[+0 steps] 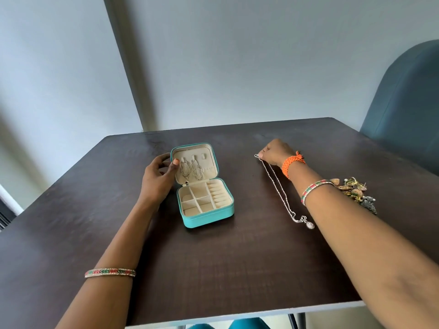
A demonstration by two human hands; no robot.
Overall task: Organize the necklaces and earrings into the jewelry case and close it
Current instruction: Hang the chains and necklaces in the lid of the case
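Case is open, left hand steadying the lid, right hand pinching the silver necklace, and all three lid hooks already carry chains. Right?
Not quite. In the head view only two chains hang in the lid; the third hook is bare. The case is open, the left hand steadies the lid, and the right hand pinches the silver necklace.

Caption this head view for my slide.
Left hand steadies open jewelry case; right hand pinches silver necklace.

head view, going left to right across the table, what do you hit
left hand holding the lid's edge → open teal jewelry case with two necklaces hung in its lid → silver necklace pinched by the right hand → pile of earrings → blue chair
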